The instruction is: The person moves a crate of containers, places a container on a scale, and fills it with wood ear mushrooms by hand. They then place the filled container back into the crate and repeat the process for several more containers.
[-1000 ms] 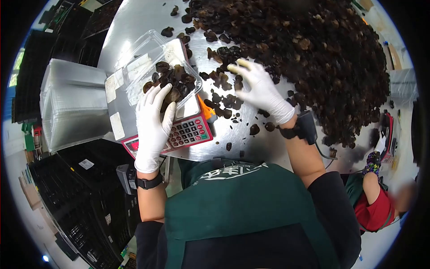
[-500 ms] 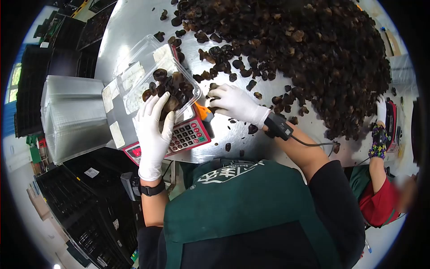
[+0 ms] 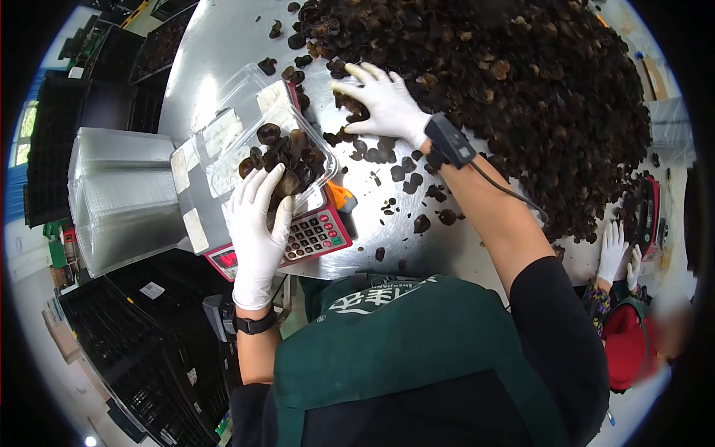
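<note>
My left hand, in a white glove, rests at the near side of a clear plastic box. Its fingers lie straight over the dark wood ear mushrooms inside, with the thumb apart. The box sits on a red scale with a keypad. Farther right, my gloved right hand has its fingers spread over a few loose wood ear mushrooms on the metal table. Its palm side is hidden.
A large heap of wood ear mushrooms covers the far right of the table. Stacked clear boxes stand to the left, near black crates. An orange object lies beside the scale. A co-worker's gloved hands are at the right.
My right hand has moved away from me toward the heap and its fingers have spread. My left hand stays at the box. The co-worker's hands have shifted toward their body.
</note>
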Motion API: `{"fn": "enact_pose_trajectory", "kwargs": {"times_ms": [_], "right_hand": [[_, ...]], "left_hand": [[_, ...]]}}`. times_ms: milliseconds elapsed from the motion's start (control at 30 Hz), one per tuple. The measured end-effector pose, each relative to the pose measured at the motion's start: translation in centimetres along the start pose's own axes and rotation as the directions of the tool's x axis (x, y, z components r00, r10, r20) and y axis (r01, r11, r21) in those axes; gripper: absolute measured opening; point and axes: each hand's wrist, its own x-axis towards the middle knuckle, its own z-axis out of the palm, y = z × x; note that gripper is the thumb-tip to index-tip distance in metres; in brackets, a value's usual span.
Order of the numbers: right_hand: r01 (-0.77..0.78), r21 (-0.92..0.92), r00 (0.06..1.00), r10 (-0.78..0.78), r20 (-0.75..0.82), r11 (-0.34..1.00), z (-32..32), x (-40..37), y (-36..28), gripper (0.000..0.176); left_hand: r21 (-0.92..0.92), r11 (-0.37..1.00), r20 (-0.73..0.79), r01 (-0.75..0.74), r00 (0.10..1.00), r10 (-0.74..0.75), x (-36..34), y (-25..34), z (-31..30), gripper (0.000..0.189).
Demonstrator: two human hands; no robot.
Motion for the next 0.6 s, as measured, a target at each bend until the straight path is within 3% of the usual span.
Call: {"fn": "enact_pose_trajectory", "kwargs": {"times_ms": [67,133,267,333,400,467,500,600], "right_hand": [[0.083,-0.048,0.993,-0.078,0.085,0.995,0.9,0.6,-0.4,0.067],[0.145,0.033,0.989,-0.144,-0.012,0.989,2.0,0.1,0.3,0.053],[0.071,0.019,0.969,-0.064,-0.239,0.997,2.5,-1.4,1.4,0.02],[0.04,0.15,0.967,0.0,-0.254,0.988,2.4,-1.3,2.3,0.017],[-0.014,0.28,0.92,0.122,-0.373,0.96,2.4,-0.9,2.5,0.014],[-0.206,0.646,0.869,0.441,-0.224,0.735,0.6,-0.5,1.7,0.017],[-0.413,0.836,0.827,0.532,0.179,0.362,-1.0,-0.2,1.8,0.022],[-0.321,0.92,0.761,0.518,0.391,-0.223,-3.3,0.1,0.9,0.025]], "left_hand": [[0.001,1.0,0.004,0.005,1.0,-0.005,0.0,0.0,0.1,0.044],[0.017,1.0,0.01,-0.003,1.0,0.003,0.0,0.3,-0.1,0.042],[0.051,0.999,-0.015,-0.013,1.0,0.014,0.1,0.5,-0.1,0.041],[0.046,0.999,-0.009,-0.006,1.0,0.007,0.1,0.8,-0.2,0.041],[0.044,0.999,-0.01,-0.011,1.0,0.012,0.1,0.7,-0.1,0.041],[0.005,1.0,-0.007,-0.01,1.0,0.01,-0.1,0.9,-0.3,0.042],[-0.003,1.0,-0.013,-0.021,1.0,0.021,0.0,0.8,-0.3,0.043],[-0.039,0.999,-0.044,-0.016,0.999,0.014,0.1,1.0,-0.3,0.044]]}}
